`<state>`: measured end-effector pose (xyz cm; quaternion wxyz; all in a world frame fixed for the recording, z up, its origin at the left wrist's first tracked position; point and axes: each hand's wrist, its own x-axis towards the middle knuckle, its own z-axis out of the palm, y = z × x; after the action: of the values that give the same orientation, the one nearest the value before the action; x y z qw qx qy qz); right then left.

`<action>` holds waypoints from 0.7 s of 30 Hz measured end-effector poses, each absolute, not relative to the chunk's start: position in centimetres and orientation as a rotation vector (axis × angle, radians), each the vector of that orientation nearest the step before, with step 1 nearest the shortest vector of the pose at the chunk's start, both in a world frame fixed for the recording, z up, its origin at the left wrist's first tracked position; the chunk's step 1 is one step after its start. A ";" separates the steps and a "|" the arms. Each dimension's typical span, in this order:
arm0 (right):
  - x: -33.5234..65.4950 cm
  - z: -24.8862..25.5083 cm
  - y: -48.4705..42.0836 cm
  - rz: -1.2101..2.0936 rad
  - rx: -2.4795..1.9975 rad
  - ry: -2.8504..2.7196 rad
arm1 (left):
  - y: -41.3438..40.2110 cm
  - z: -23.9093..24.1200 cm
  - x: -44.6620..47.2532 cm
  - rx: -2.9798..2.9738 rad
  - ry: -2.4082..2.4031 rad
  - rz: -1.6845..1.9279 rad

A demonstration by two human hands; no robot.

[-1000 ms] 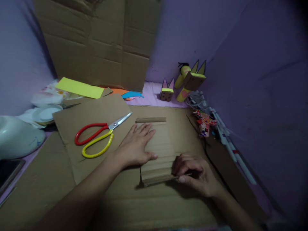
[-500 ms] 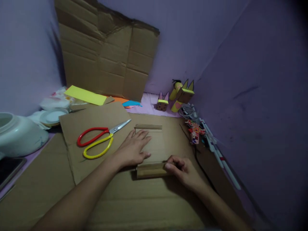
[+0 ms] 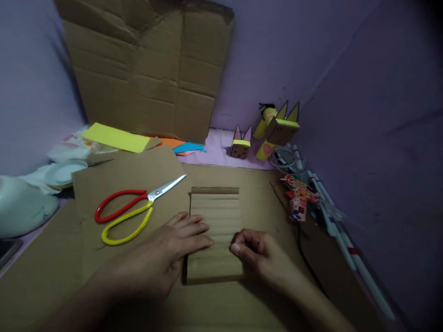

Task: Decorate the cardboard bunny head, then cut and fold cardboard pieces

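A small ridged cardboard piece [image 3: 216, 212] lies in front of me, with folds at its far and near ends. My left hand [image 3: 176, 251] rests on its left side, fingers stretched out. At its right edge is my right hand [image 3: 261, 253], fingers curled, with thumb and forefinger pinched at the cardboard; the fingertips' grip is partly hidden. Scissors [image 3: 149, 201] with one red and one yellow handle lie partly open left of the piece, on another flat cardboard sheet [image 3: 138, 168].
A large creased cardboard panel [image 3: 145, 78] leans on the back wall. Yellow paper [image 3: 117, 137] and blue paper [image 3: 188, 147] lie below it. Cardboard figures with pointed ears [image 3: 241, 148] stand at the back. White tubes [image 3: 346, 244] line the right wall. A white pot [image 3: 26, 207] stands left.
My left hand has come nearer, down the piece's left side. The near flap, raised before, now lies flatter, and the ridged surface shows more. My right hand stays at the right edge. The view has shifted.
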<state>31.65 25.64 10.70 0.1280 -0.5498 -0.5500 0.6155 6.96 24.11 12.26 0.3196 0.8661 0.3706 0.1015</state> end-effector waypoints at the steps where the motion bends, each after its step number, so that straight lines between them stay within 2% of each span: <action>1: 31.6 10.6 25.7 1.794 -1.604 -1.585 | 24.0 11.8 7.1 2.318 0.978 0.298; 5: 31.5 10.5 25.9 1.752 -1.638 -1.537 | 23.7 9.5 7.3 2.485 0.963 0.531; 9: 32.8 10.5 24.9 1.445 -1.576 -1.559 | 23.5 7.5 7.3 2.564 0.957 0.699; 15: 35.6 10.6 23.3 1.109 -1.225 -2.039 | 23.6 6.1 7.3 2.618 0.995 0.708; 21: 34.6 9.5 23.9 0.814 -1.176 -2.096 | 24.0 6.5 7.6 2.572 1.043 0.754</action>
<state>34.62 23.86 9.51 0.2976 -0.4424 -0.7886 0.3064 7.61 24.02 6.53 0.1323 0.8864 0.3594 0.2600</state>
